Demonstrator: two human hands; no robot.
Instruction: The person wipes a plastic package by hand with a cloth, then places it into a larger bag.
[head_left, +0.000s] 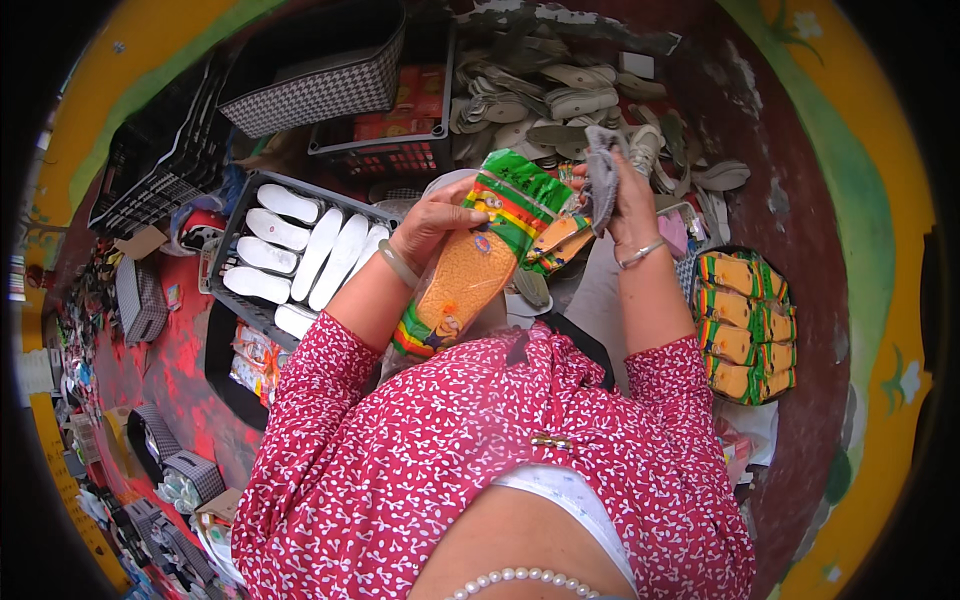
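My left hand (430, 222) is closed on the upper left edge of a packaged insole (462, 280), its thumb lying on the wrapper. The insole is tan, in a clear sleeve with green, yellow and red printing, and it slants in front of my chest. A bunched grey cloth (602, 178) is gripped in my right hand (630, 205), held up to the right of the packet. Another, partly hidden insole packet (558, 243) shows below the cloth, between my hands; what supports it I cannot tell.
A dark crate (262, 312) of white insoles stands at left. Behind are a houndstooth basket (310, 95), a black crate (385, 150) with red packets and a pile of loose insoles (540, 100). Stacked insole packets (745, 325) stand at right.
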